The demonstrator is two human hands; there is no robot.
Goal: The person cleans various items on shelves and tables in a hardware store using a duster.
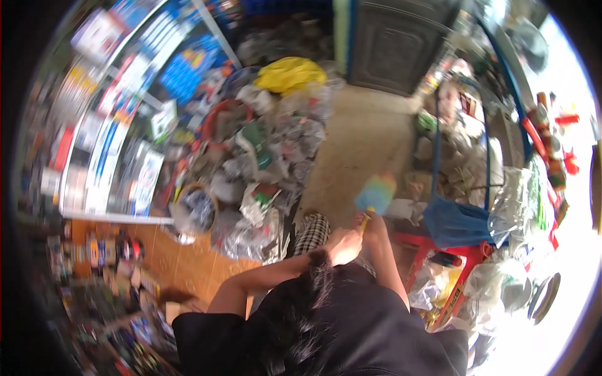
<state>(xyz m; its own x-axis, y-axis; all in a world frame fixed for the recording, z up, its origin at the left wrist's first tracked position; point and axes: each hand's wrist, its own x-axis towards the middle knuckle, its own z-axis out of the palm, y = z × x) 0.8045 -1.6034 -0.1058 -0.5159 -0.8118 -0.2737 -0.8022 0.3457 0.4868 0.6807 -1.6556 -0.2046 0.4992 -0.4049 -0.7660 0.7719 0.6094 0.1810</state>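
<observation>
A fluffy duster (375, 193) in rainbow colours, with a yellow handle, points up and away in front of my body. My left hand (344, 245) is closed around the lower part of the handle. Just right of it, my right hand (374, 227) is wrapped round the handle near the duster's head. The two hands are close together, above my checked trousers (312, 233). Fine details of the fingers are blurred.
Plastic bags (301, 135) are heaped left of the bare floor strip (360, 128), with a yellow bag (290, 75) on top. Shelves (119, 147) of boxed goods stand left. A dark cabinet (398, 44) is ahead. At right are a blue-framed rack (435, 150) and a red crate (461, 285).
</observation>
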